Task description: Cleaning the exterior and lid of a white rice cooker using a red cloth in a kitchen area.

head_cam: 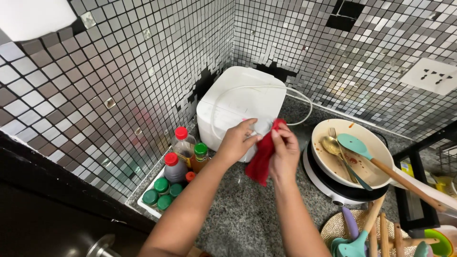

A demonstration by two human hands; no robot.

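- Partly out of frame at the far left of the white appliance point(240, 102), a metal knob point(101, 246) on a dark surface is cut off by the bottom edge, so its shape is hard to make out.
- Left of the appliance, a white tray point(143, 202) holds bottles with red caps point(181, 133) and jars with green lids point(161, 185); the left forearm crosses over the tray's near corner and hides what lies under it.
- Directly in front of the appliance, the left hand point(236, 141) is curled, its fingers pinching something small and pale against the appliance's front; what that item is cannot be told.
- Just beside it, the right hand point(284, 150) is closed around a red cloth point(263, 159), which hangs down between both hands and covers the appliance's lower front corner.
- Over the appliance's top runs a white cord point(266, 88); its ends are hidden behind the hands and the pan.
- Right of the appliance, a cream pan point(323, 159) sits on a round cooker, holding a fork, a spoon and a teal spatula point(354, 145).
- Farther right and nearer, wooden-handled utensils point(383, 233) are cut off by the bottom edge.
- On the tiled wall above the pan, a white socket point(431, 76) is cropped at the right edge.
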